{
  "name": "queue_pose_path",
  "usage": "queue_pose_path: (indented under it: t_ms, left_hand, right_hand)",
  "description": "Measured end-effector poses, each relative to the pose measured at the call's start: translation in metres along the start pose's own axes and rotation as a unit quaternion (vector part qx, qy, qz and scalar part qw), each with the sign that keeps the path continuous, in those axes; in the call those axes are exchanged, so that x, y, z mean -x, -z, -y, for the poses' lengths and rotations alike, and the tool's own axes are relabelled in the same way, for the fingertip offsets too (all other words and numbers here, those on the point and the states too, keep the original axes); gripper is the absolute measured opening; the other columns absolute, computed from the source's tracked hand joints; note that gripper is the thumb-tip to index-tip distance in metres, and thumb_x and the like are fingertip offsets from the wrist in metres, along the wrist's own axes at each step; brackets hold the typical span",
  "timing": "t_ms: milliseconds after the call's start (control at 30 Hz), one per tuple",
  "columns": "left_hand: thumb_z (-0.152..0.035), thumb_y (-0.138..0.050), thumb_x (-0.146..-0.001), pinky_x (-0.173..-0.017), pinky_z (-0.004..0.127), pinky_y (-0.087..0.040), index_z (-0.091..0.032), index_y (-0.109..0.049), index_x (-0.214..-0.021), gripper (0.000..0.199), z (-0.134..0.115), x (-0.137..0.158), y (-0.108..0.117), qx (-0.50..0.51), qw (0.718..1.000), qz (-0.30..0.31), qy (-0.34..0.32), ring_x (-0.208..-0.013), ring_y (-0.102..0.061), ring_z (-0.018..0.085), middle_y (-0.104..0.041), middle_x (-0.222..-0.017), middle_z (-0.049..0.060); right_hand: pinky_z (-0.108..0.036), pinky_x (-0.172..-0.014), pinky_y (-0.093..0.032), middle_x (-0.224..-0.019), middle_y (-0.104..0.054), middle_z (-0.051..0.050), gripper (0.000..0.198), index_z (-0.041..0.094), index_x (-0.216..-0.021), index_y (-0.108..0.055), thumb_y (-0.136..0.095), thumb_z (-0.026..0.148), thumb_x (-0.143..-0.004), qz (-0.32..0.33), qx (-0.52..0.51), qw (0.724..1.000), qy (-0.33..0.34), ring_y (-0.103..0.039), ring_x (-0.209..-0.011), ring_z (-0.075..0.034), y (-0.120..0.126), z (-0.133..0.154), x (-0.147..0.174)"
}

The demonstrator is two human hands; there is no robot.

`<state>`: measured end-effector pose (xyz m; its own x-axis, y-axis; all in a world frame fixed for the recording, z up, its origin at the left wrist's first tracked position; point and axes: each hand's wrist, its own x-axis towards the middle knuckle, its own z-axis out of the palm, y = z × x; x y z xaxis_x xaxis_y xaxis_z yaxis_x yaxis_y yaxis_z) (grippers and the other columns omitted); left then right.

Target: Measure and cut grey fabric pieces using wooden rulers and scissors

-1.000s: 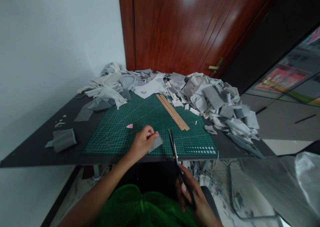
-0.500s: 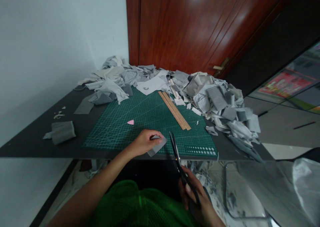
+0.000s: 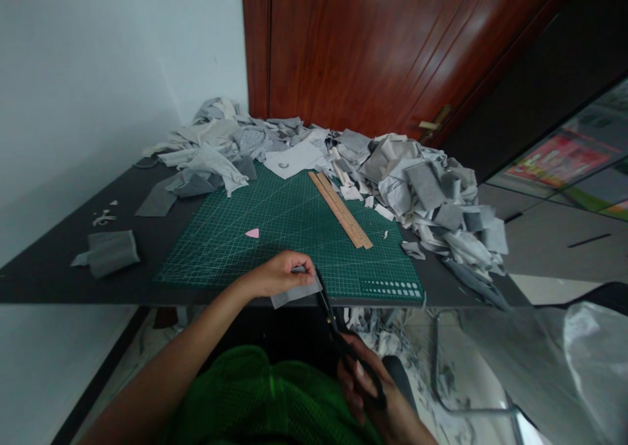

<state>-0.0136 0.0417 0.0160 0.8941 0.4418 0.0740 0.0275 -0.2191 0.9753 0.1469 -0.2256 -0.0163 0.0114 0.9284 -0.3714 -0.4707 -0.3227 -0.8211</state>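
Note:
My left hand [image 3: 287, 273] pinches a small grey piece of fabric [image 3: 295, 294] over the front edge of the green cutting mat [image 3: 216, 235]. Black-handled scissors [image 3: 330, 315] sit in my right hand [image 3: 366, 376], just below the table edge. Their blades point up and away from me, with the tips against the right end of the fabric beside my left fingertips. Whether the blades are cutting into it I cannot tell. A small pink pointed piece [image 3: 252, 233] lies on the mat beyond my left hand.
Two wooden rulers [image 3: 341, 211] lie slanted on the mat. Heaps of grey and white fabric scraps [image 3: 407, 177] line the back and right, with another pile [image 3: 216, 147] at back left. A folded grey cloth [image 3: 114, 253] rests at left on the dark table [image 3: 63, 262].
The scissors have moved left and up to the fabric, and their blades have come closer together. The fabric in my left hand has turned flatter. The view has shifted slightly.

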Motion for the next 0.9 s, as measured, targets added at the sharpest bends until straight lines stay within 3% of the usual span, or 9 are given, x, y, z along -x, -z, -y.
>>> queue_pose_path:
  t_ms: [167,333,533,733,900]
  left_hand:
    - [-0.04,-0.068,-0.083,-0.071,0.026,-0.044,-0.017,-0.069,-0.083,0.023,-0.002,-0.004,0.001,-0.052,0.998,0.019,0.025,-0.076,-0.059,0.016,-0.068,-0.079,0.002]
    - [-0.041,-0.068,-0.083,-0.072,0.027,-0.043,-0.018,-0.065,-0.081,0.024,-0.001,-0.006,0.002,-0.042,0.997,0.047,0.036,-0.078,-0.057,0.016,-0.065,-0.08,0.001]
    - [-0.043,-0.074,-0.077,-0.057,0.022,-0.033,-0.021,-0.05,-0.088,0.034,0.007,-0.005,-0.003,0.008,0.998,-0.017,0.059,-0.063,-0.045,0.011,-0.052,-0.072,-0.006]
    - [-0.042,-0.077,-0.077,-0.063,0.025,-0.039,-0.016,-0.064,-0.086,0.031,0.005,-0.005,-0.002,0.015,0.996,0.014,0.085,-0.067,-0.053,0.013,-0.061,-0.075,-0.001]
    - [-0.042,-0.08,-0.073,-0.057,0.023,-0.035,-0.016,-0.061,-0.086,0.034,0.007,-0.002,-0.003,0.026,0.995,-0.005,0.093,-0.061,-0.049,0.011,-0.057,-0.069,-0.004]
  right_hand:
    - [-0.015,-0.039,-0.036,-0.075,-0.052,0.004,0.066,0.024,-0.138,-0.055,-0.075,0.06,-0.085,-0.008,-0.027,1.0,0.007,-0.039,-0.051,-0.006,0.0,-0.013,0.0]
    - [-0.015,-0.039,-0.036,-0.073,-0.049,0.006,0.064,0.025,-0.136,-0.056,-0.075,0.06,-0.086,0.006,-0.007,1.0,0.026,-0.035,-0.049,-0.006,0.002,-0.012,-0.002]
    - [-0.015,-0.039,-0.038,-0.072,-0.047,0.007,0.066,0.026,-0.136,-0.054,-0.076,0.06,-0.085,0.016,0.007,0.999,0.033,-0.034,-0.048,-0.005,0.002,-0.011,-0.004]
    - [-0.018,-0.043,-0.045,-0.073,-0.049,0.007,0.067,0.025,-0.137,-0.054,-0.076,0.06,-0.084,0.008,-0.023,0.999,0.024,-0.035,-0.049,-0.005,-0.002,-0.016,-0.003]
    - [-0.016,-0.038,-0.041,-0.071,-0.048,0.007,0.065,0.025,-0.136,-0.054,-0.075,0.059,-0.086,0.008,-0.015,1.0,0.022,-0.035,-0.048,-0.005,0.0,-0.013,-0.003]
